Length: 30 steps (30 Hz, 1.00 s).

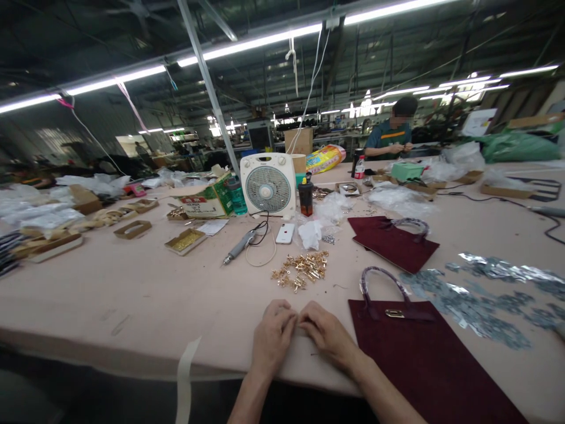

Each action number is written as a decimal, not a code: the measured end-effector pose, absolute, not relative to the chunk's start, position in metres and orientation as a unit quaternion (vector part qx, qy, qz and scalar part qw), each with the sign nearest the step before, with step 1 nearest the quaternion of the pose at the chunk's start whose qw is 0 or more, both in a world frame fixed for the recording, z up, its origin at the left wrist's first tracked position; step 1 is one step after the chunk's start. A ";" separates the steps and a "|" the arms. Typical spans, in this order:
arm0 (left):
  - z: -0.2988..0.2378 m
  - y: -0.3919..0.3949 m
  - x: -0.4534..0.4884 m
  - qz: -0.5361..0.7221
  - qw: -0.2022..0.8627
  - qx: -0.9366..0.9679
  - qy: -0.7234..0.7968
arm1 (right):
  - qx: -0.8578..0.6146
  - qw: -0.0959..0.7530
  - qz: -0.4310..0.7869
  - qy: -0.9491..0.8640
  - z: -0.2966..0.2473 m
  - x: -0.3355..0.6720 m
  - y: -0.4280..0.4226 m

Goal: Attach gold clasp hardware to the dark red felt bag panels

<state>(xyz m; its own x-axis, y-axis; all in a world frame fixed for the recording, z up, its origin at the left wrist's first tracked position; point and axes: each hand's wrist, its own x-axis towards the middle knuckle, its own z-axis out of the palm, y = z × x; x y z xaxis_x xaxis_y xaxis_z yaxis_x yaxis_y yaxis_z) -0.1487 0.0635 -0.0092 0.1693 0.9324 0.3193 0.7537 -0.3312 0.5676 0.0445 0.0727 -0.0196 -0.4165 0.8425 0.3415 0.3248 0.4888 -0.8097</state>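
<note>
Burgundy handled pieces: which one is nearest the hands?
The front burgundy piece, beside the right hand, with a gold-coloured clasp showing; the rear piece lies farther away.

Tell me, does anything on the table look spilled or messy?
Maybe the silver pieces: they lie strewn loose across the right side of the table, while the gold pieces sit in a smaller heap. Nothing looks clearly broken.

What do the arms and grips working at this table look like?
Both are human: the left grip and right grip are bare hands without gloves. The visible forearms wear no sleeves, watch or bracelet, and no cables run along them.
</note>
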 end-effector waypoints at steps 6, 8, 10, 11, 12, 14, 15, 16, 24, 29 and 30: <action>-0.018 0.091 -0.202 0.271 0.044 0.772 0.573 | -0.461 0.512 0.393 -0.609 -0.021 0.052 0.082; -0.019 0.105 -0.229 0.267 0.026 0.769 0.580 | -0.479 0.521 0.408 -0.577 -0.025 0.053 0.084; -0.019 0.120 -0.256 0.262 0.025 0.776 0.574 | -0.487 0.523 0.413 -0.564 -0.029 0.053 0.085; -0.018 0.126 -0.268 0.257 0.027 0.781 0.568 | -0.490 0.524 0.414 -0.560 -0.032 0.053 0.086; -0.017 0.132 -0.278 0.254 0.030 0.786 0.563 | -0.494 0.525 0.414 -0.556 -0.034 0.053 0.086; -0.016 0.141 -0.295 0.247 0.032 0.793 0.556 | -0.500 0.530 0.414 -0.547 -0.037 0.053 0.088; -0.015 0.145 -0.301 0.244 0.032 0.795 0.554 | -0.502 0.533 0.415 -0.540 -0.039 0.053 0.088; -0.015 0.149 -0.306 0.240 0.033 0.798 0.552 | -0.505 0.536 0.417 -0.533 -0.040 0.054 0.089; -0.014 0.152 -0.287 0.283 -0.069 0.770 0.568 | -0.490 0.607 0.467 -0.415 -0.042 0.059 0.096; -0.014 0.138 -0.207 0.348 -0.070 0.788 0.503 | -0.464 0.645 0.502 -0.341 -0.043 0.060 0.099; -0.013 0.137 -0.189 0.341 -0.054 0.804 0.483 | -0.461 0.648 0.506 -0.335 -0.044 0.060 0.099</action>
